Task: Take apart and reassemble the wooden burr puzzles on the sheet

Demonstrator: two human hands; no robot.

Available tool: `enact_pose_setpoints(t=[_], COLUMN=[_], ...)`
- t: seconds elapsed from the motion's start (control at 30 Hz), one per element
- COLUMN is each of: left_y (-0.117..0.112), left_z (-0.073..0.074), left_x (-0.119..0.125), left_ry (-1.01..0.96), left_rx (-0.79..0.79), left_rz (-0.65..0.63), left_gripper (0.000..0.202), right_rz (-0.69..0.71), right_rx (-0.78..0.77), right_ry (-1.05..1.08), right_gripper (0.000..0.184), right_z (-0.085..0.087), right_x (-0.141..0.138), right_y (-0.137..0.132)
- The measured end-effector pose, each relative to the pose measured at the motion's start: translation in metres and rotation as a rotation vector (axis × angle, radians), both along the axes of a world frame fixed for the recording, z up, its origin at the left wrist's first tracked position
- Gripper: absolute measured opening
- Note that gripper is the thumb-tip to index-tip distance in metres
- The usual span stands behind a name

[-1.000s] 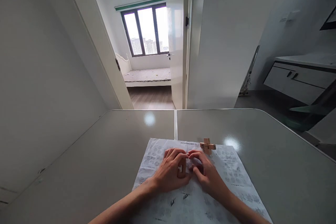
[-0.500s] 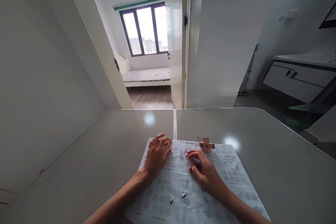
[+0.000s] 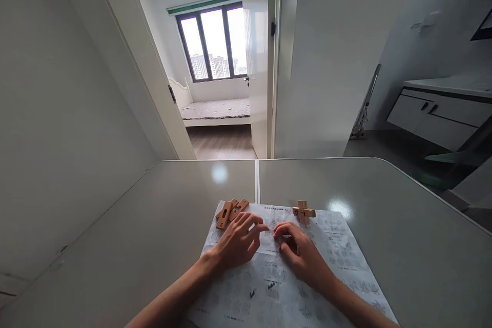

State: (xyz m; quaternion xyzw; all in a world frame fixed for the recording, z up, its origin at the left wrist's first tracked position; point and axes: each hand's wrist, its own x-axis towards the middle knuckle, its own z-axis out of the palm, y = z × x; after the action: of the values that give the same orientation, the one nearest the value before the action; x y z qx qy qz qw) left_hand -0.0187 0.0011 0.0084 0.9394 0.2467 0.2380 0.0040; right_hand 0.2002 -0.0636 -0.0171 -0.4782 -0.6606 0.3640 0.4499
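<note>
Several flat wooden puzzle pieces with dark slots and marks (image 3: 224, 215) lie overlapping at the upper left of a printed paper sheet (image 3: 265, 307). My left hand (image 3: 241, 238) is just below and right of them, palm down, fingers apart, with nothing visible in it. My right hand (image 3: 302, 251) rests over the middle of the sheet, its fingers loosely curled with a gap to the thumb. No object shows in it. A cross-shaped wooden assembly (image 3: 303, 212) stands at the sheet's top edge, beyond my right hand.
The sheet lies on a glossy grey table (image 3: 184, 184) with a seam (image 3: 257, 179) down its middle. Beyond the far edge are a doorway with an open door (image 3: 258, 61) and a bed (image 3: 217, 108). A white cabinet (image 3: 434, 113) is at the right.
My left hand has drawn back and to the right off the wooden pieces, uncovering them. My right hand's fingers have curled slightly more, while the cross-shaped assembly stays in place.
</note>
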Motion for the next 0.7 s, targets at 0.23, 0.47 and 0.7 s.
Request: enact_pose_setpoints(t=[0.23, 0.47, 0.7], left_y=[-0.0009, -0.0003, -0.0002], left_z=[-0.0066, -0.0091, -0.0084], left_x=[-0.0018, -0.0033, -0.0029], left_ry=[0.062, 0.061, 0.051], left_rx=[-0.104, -0.136, -0.146], left_rz=[-0.109, -0.101, -0.098], left_gripper=[0.031, 0.025, 0.025], right_rz=[0.013, 0.007, 0.017], right_rx=[0.014, 0.006, -0.010], right_ry=[-0.014, -0.018, -0.024], right_gripper=[0.016, 0.015, 0.014], right_z=[0.0016, 0.0029, 0.0044], right_x=[-0.0009, -0.0010, -0.0008], right_y=[-0.0003, -0.0011, -0.0023])
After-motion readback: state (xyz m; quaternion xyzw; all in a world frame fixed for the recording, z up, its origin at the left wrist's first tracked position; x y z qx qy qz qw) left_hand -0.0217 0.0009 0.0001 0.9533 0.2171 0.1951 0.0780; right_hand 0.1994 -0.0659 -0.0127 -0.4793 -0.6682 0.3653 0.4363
